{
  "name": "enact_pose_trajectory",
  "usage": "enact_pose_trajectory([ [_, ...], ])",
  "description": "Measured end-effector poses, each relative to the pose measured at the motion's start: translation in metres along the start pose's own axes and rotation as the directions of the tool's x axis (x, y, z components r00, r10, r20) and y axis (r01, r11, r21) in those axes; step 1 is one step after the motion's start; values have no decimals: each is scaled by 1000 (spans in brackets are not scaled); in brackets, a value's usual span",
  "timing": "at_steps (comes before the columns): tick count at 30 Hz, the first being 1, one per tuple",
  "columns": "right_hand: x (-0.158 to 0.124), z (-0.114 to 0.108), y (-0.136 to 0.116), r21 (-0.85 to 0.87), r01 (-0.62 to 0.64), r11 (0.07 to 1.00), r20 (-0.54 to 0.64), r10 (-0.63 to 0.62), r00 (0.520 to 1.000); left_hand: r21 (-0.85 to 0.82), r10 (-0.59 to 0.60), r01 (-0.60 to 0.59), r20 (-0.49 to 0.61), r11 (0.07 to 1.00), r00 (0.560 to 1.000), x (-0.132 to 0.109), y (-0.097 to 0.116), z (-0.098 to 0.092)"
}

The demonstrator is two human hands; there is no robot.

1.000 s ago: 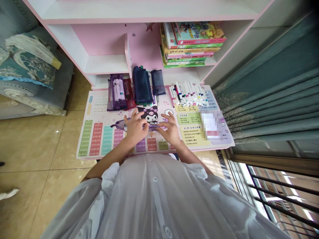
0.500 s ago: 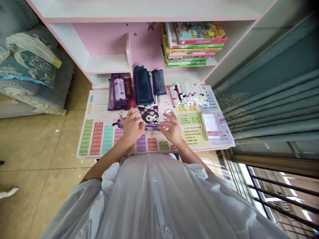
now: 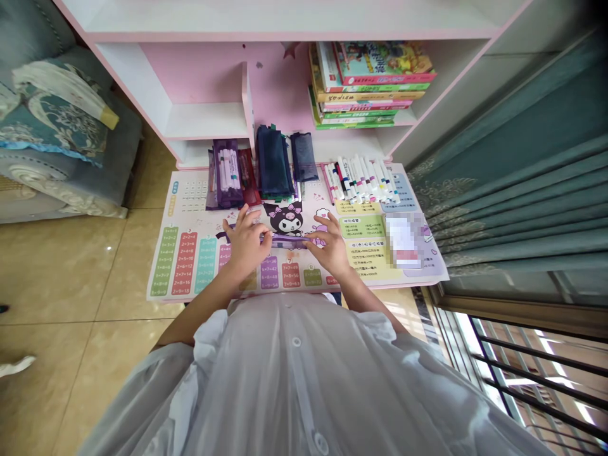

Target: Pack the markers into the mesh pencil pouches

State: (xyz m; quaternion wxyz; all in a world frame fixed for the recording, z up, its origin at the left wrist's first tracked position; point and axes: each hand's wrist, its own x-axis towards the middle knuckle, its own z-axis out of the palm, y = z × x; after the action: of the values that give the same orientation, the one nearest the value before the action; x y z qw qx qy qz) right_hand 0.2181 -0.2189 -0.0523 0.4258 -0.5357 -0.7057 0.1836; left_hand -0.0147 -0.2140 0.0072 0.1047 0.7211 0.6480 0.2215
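A narrow purple pencil case point(image 3: 287, 243) lies across the desk mat in front of me, its zipper edge running between my hands. My left hand point(image 3: 249, 242) pinches it near its left part with thumb and index finger, the other fingers spread. The right end is gripped between the thumb and fingers of my right hand point(image 3: 329, 247). Part of the case is hidden behind my left hand. Just beyond lie a purple mesh case point(image 3: 228, 174) with white markers in it, a dark blue mesh case point(image 3: 274, 161) and a smaller dark case point(image 3: 304, 156).
A row of loose white markers point(image 3: 363, 178) lies at the back right of the printed mat point(image 3: 159, 263). A blurred white rectangular item point(image 3: 403, 240) is at the right. Stacked books point(image 3: 370, 88) fill a shelf above. A curtain point(image 3: 503, 164) hangs on the right.
My left hand has shifted slightly left along the pencil case. My right hand stays at its right end, almost unmoved.
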Motion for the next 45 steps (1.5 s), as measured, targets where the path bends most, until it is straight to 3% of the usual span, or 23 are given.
enact_pose_trajectory([
  [45, 3, -11, 10, -37, -1, 999, -11, 0, 1000, 3, -123, 124, -52, 992, 991, -3, -23, -15],
])
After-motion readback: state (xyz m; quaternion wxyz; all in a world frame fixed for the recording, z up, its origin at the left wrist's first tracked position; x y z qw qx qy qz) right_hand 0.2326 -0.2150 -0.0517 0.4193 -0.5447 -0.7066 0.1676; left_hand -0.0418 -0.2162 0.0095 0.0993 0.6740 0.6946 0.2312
